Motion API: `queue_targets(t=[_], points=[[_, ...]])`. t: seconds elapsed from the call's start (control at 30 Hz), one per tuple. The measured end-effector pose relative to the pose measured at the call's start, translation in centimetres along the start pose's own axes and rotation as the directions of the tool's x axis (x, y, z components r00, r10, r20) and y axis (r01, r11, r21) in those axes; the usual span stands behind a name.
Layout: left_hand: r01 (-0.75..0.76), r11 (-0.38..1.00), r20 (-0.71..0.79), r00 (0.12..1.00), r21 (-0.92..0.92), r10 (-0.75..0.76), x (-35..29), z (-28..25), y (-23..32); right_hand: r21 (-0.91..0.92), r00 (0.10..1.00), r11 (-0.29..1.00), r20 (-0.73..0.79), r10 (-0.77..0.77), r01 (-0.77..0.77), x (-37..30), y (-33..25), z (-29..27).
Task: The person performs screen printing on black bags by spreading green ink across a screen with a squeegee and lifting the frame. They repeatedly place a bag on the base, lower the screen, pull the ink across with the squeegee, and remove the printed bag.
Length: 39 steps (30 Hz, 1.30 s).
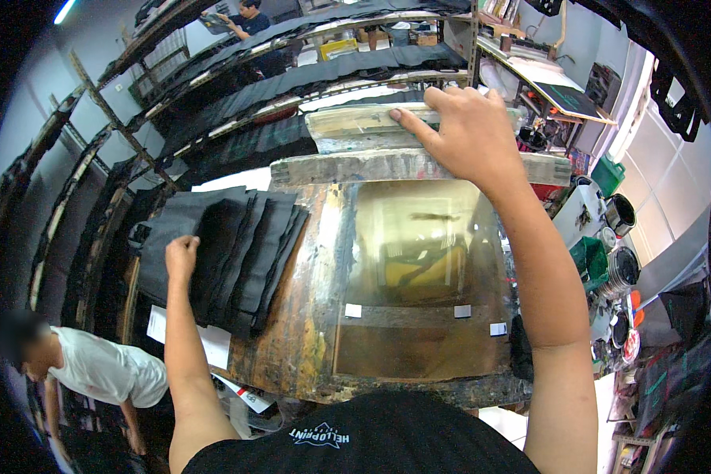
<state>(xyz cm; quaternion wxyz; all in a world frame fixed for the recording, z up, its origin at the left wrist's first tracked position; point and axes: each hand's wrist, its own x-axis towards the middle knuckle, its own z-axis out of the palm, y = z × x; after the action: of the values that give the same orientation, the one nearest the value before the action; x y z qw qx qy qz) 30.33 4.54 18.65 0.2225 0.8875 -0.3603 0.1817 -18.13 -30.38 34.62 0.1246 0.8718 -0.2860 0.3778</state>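
My right hand [478, 134] is wrapped over the top edge of a raised, tape-covered printing screen frame [347, 122] at the far side of the table. Its thumb presses the near face. On the left, my left hand [182, 257] is closed, its fingers pinching the top sheet of a fanned stack of black fabric pieces [245, 237]. Between the hands lies a glossy, yellowish printing board [403, 340], with small white tabs [462, 311] stuck near its front. A paint-stained bar [332, 168] runs along the board's far edge.
The wooden table [288, 359] is stained and worn. Racks hung with black fabric [308, 83] stand beyond it and to the left. Cans and tubs [620, 265] crowd the right side. A person in a white shirt [107, 363] bends at the left; another person [253, 20] is far back.
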Motion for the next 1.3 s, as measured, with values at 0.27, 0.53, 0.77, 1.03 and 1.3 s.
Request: queue_targets(t=[0.27,0.53,0.77,1.03,1.3], points=[[-0.316,0.930,0.190,0.941,0.189,0.281,6.2,-5.6,9.5,0.005,0.999,1.000,-0.026,-0.024,0.024,0.3,0.4,0.7],[-0.453,0.866,0.578,0.657,-0.210,0.484,-5.6,13.5,24.0,-0.036,0.989,0.997,-0.131,-0.065,0.061,-0.2,0.7,1.8],[-0.374,0.745,0.318,0.732,-0.553,0.603,-10.9,23.2,43.6,-0.041,1.000,0.999,-0.010,0.010,-0.010,0.2,-0.3,0.2],[-0.609,0.602,0.284,0.541,-0.516,0.792,-17.5,21.0,41.5,-0.006,0.970,1.000,0.242,0.020,-0.020,1.5,-0.2,-1.3],[-0.576,0.759,0.392,0.651,-0.303,0.650,-23.4,19.0,35.7,0.028,0.924,0.997,0.380,0.052,-0.067,3.1,-0.2,-2.3]])
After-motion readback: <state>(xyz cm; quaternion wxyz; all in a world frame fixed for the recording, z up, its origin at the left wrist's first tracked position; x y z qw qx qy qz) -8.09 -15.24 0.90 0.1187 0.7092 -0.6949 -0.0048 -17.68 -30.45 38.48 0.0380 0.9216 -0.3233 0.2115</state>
